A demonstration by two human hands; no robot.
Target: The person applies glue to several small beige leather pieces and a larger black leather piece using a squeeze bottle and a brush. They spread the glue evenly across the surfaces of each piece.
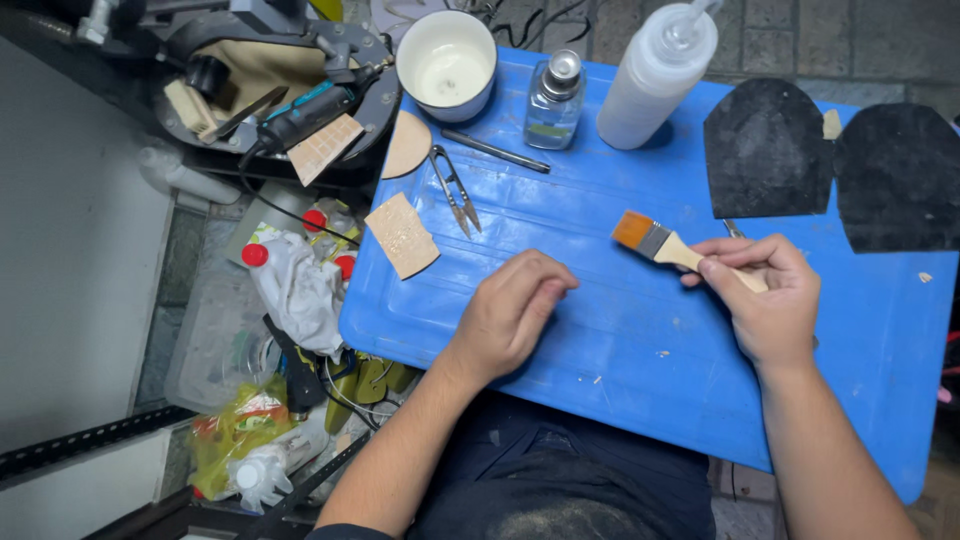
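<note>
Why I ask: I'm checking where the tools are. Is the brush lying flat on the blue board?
No, the right hand holds the brush by its wooden handle, bristles raised over the blue board.

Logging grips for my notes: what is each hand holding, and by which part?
The right hand holds a flat paintbrush by its wooden handle. The left hand rests curled on the blue tray, holding nothing visible.
</note>
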